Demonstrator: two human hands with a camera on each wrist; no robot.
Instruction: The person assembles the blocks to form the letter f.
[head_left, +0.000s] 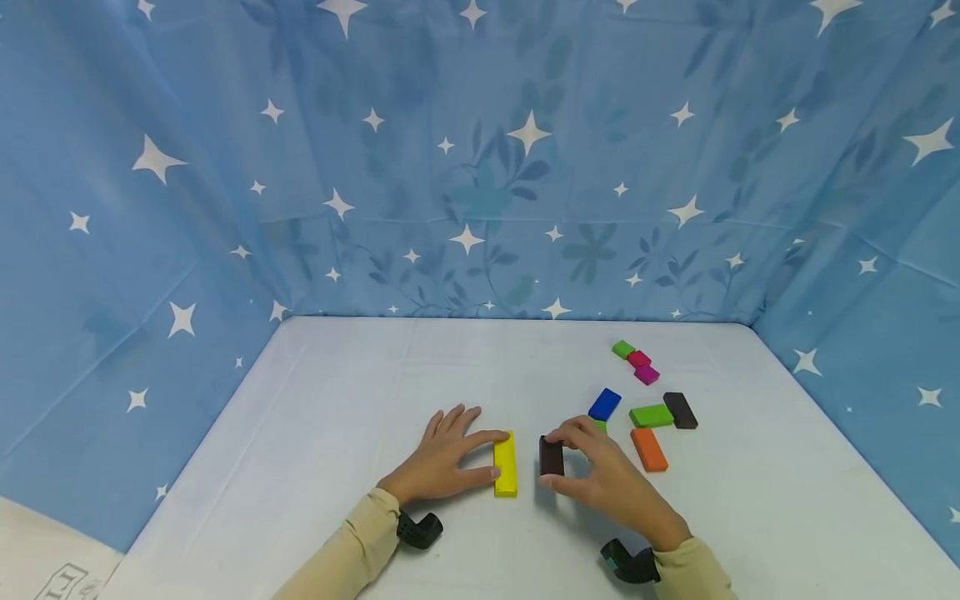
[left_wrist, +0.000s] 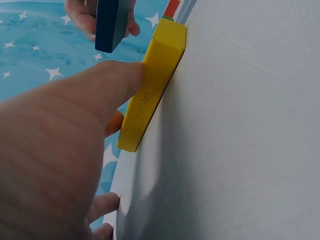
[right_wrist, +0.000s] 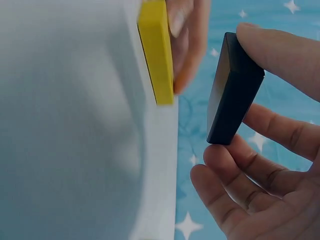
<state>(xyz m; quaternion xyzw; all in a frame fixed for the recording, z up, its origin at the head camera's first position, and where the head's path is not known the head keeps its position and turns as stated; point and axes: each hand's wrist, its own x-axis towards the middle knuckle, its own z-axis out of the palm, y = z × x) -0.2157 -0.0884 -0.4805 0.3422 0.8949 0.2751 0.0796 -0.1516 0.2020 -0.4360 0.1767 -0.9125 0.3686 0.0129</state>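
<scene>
On the white table lies a long yellow block [head_left: 506, 465], also large in the left wrist view [left_wrist: 152, 85]. My left hand [head_left: 442, 467] is to its left, thumb and index finger fairly straight and touching the block, other fingers spread. To the right, my right hand [head_left: 607, 475] holds a dark brown block [head_left: 552, 457] by its ends, between thumb and fingertips. In the right wrist view this dark block [right_wrist: 235, 92] stands out above the table surface, a gap away from the yellow one.
Right of the hands lie an orange block [head_left: 649, 450], a green block [head_left: 652, 416], another dark block [head_left: 681, 411] and a blue block [head_left: 604, 405]. Farther back are small green [head_left: 623, 349], red [head_left: 639, 358] and magenta [head_left: 647, 374] blocks. A starry blue curtain [head_left: 480, 167] surrounds the table.
</scene>
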